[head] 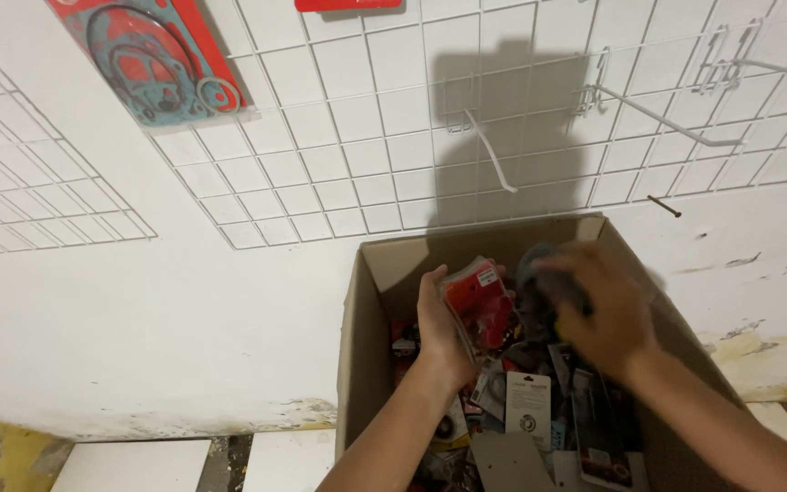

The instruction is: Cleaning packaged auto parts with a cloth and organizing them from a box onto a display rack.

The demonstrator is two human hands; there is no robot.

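Upper left: a red and teal gasket pack (152, 59) hangs on the white wire grid panel (366, 164) fixed to the wall; bare metal hooks (494, 155) project from the grid further right. Below, an open cardboard box (366, 301) stands against the wall, filled with small packaged parts (526, 401). The left hand (439, 323) is inside the box, fingers wrapped around a red blister pack (483, 305), held upright above the other contents. Just beside it, the right hand (598, 305) is blurred, fingers curled over a dark rounded item (539, 273); firm hold cannot be confirmed. Both forearms enter from the lower edge.
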